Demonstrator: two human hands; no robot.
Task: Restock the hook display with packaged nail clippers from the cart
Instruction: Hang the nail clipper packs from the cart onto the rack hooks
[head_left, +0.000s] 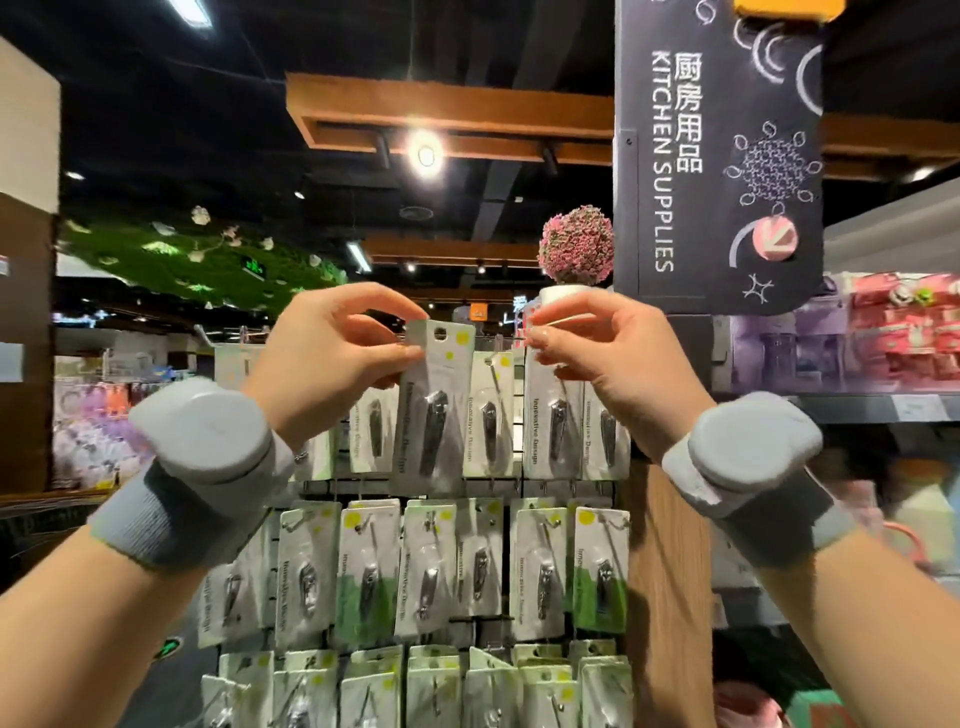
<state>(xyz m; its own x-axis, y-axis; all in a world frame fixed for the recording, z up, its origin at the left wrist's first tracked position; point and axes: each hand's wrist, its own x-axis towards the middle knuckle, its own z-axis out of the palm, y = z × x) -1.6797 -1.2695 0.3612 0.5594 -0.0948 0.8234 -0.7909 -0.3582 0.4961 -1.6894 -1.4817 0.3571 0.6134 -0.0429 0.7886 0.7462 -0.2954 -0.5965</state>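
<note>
Both my arms are raised in front of me, forearms angled up and inward, each wrist wrapped in a grey band with a round grey puck on it. My left hand (332, 345) is curled, thumb and forefinger pinching the top left corner of a packaged nail clipper (434, 405), which hangs upright from my fingertips with its punched hole at the top, just to the right of that hand. My right hand (602, 345) is level with it, fingers bent inward toward the pack; thumb and forefinger are pressed together on something thin, which I think is a display hook (569, 320), though it is too fine and blurred to be sure. The pack sits between my two hands, in front of the hook display (467, 561), whose rows of matching clipper packs hang below and behind my hands. Just above my right hand stands a small pink ball plant in a white pot (576, 249), and above and to the right of it hangs a black kitchen supplies sign (717, 156).
</note>
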